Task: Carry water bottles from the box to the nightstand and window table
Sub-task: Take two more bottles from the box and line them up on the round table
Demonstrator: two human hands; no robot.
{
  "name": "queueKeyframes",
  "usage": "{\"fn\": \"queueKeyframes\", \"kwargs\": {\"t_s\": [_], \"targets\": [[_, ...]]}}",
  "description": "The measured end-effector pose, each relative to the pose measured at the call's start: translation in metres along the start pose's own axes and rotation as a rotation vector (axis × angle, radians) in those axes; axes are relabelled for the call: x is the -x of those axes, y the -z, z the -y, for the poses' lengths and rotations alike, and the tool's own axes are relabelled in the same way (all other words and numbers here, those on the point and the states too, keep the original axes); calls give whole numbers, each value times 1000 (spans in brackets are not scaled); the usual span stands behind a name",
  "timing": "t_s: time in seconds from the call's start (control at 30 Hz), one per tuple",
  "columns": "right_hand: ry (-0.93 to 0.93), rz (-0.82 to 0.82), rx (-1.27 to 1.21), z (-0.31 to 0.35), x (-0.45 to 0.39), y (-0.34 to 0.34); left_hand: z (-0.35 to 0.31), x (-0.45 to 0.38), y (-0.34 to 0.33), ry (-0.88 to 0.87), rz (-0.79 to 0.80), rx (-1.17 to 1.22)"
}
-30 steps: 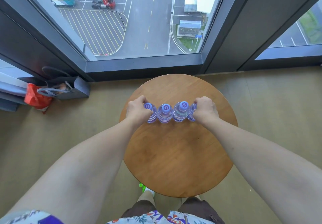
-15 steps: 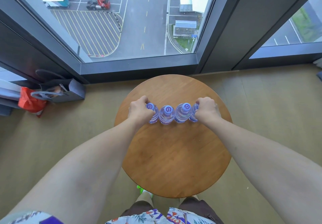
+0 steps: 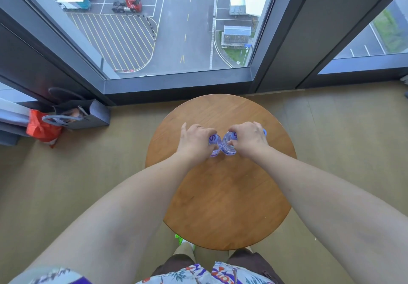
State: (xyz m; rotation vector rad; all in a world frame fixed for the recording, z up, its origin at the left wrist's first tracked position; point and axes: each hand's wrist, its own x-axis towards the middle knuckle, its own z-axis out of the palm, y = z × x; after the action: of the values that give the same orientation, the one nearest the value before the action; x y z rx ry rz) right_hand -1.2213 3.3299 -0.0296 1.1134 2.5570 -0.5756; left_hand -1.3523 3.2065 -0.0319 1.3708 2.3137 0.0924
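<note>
On table, hands moved inward.

One head-worn wide-angle camera looks steeply down and forward from above the person's own chest. Both forearms run up from the bottom corners to the left grip and right grip, near mid-frame over the round wooden counter. Beyond the grips, the window fills the top, its lines bowed by the lens.
</note>
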Motion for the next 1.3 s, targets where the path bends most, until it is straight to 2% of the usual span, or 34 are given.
{"fn": "queueKeyframes", "kwargs": {"t_s": [0.23, 0.6, 0.73, 0.83, 1.0, 1.17, 1.3], "targets": [[30, -25, -18, -5, 0, -4, -9, -4, -1, 38, -69, -59], [35, 35, -71, -4, -3, -1, -13, -1, -12, 47, -128, -77], [32, 63, -49, -6, 0, 2, -9, -2, -9, 50, -97, -53], [35, 46, 91, -10, 4, 12, 2, 2, 2, 72, -30, -99], [-172, 88, 60, -22, 8, 21, 34, 8, 7, 267, 6, 144], [-170, 35, 25, -31, 7, 17, 34, 8, 7, 313, -54, 227], [-135, 62, -7, -34, 7, 19, 25, 10, 14, 356, 15, 222]]}}
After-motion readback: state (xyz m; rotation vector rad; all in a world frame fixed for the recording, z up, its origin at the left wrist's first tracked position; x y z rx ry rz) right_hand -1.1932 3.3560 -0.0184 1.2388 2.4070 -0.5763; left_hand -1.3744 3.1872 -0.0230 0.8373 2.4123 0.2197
